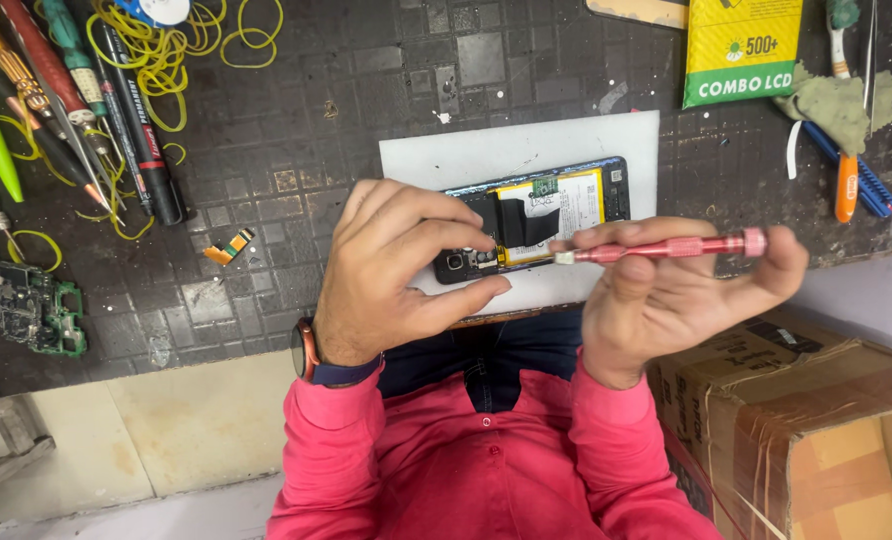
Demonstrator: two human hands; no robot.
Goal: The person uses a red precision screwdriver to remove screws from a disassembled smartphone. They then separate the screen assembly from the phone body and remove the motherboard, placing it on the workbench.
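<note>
An opened phone (566, 205) with its back off lies on a white pad (486, 150); its yellow-edged battery and a black flex cable show. My left hand (391, 270) rests on the phone's camera end, thumb and forefinger pinched together over it; whether they hold a small part I cannot tell. My right hand (666, 300) grips a slim pink screwdriver (666, 247), held level, its tip pointing left at the phone's lower edge near my left fingertips.
A dark gridded mat (296, 130) covers the bench. Pens, screwdrivers and yellow rubber bands (166, 50) lie at upper left, a green circuit board (41, 310) at left, a small orange flex part (231, 245). A yellow-green package (741, 50) and tools sit upper right. A taped cardboard box (816, 420) stands at lower right.
</note>
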